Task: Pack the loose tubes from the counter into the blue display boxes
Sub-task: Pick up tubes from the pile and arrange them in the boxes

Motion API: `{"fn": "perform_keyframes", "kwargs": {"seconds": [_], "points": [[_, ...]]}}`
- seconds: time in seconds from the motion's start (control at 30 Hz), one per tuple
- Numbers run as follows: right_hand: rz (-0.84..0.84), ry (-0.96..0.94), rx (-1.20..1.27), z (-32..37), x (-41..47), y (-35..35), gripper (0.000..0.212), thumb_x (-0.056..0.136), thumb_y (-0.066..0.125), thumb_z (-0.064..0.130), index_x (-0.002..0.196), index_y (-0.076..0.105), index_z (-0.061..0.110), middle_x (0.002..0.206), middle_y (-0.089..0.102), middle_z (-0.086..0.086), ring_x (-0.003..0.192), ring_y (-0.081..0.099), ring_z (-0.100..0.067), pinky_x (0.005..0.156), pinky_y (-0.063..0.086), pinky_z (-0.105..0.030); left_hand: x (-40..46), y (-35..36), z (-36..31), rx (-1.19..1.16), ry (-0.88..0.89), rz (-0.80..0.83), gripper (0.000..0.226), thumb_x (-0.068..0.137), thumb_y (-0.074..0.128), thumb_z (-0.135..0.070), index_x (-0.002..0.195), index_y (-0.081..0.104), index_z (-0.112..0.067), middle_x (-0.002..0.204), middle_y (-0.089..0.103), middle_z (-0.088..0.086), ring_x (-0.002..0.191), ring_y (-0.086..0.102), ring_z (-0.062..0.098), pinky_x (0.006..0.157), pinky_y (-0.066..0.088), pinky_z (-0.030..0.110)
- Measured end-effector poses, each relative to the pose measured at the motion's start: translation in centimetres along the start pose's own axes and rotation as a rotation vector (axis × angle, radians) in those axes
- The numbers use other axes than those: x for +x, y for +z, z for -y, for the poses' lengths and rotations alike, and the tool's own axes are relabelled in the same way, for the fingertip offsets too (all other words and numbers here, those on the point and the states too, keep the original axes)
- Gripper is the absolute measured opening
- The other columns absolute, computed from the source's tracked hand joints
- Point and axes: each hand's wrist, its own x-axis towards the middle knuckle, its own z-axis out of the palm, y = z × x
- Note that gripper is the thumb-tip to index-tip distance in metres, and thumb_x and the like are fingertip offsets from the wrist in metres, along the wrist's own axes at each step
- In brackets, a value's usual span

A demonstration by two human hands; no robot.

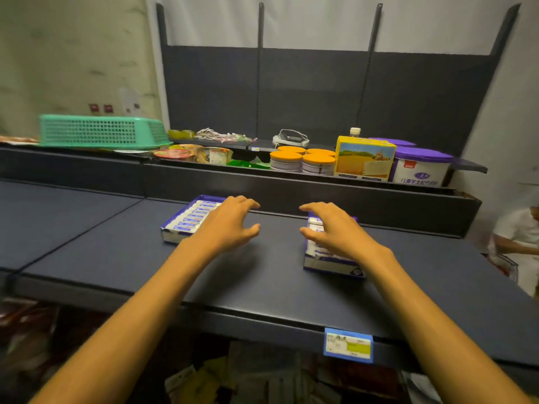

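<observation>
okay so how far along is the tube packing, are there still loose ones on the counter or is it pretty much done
It looks nearly done. The left box shows a full row of tubes, and the right box holds tubes too, though the right hand covers part of it. Both hands are empty: the left hand hovers by the left box with spread fingers. No loose tubes show on the counter, so little seems left beyond tidying.

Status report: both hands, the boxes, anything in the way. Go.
Left hand open over left blue display box, holding nothing. Right hand open over right blue display box. Tubes lie in rows in the left box. Counter between boxes: nothing blocking.
</observation>
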Motion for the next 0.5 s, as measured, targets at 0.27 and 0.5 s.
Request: {"fn": "perform_keyframes", "kwargs": {"seconds": [0.27, 0.5], "points": [[0.045, -0.231, -0.053, 10.3, 1.2, 5.0, 0.059, 0.091, 0.060, 0.038, 0.143, 0.040, 0.019, 0.146, 0.044, -0.005, 0.133, 0.039, -0.023, 0.109, 0.033, -0.039, -10.4, -5.4, 7.5, 0.188, -0.219, 0.022, 0.053, 0.089, 0.060, -0.042, 0.137, 0.046, -0.025, 0.140, 0.046, -0.001, 0.127, 0.042, 0.019, 0.094, 0.043, 0.037], [0.080, -0.419, -0.036, 23.4, 5.5, 10.3, 0.056, 0.092, 0.060, 0.037, 0.141, 0.043, 0.018, 0.144, 0.047, -0.005, 0.130, 0.041, -0.024, 0.106, 0.035, -0.040, -18.1, -11.0, 17.1, 0.293, -0.363, 0.029, 0.055, 0.092, 0.056, -0.043, 0.141, 0.041, -0.022, 0.143, 0.043, 0.001, 0.132, 0.038, 0.022, 0.100, 0.041, 0.041]]}}
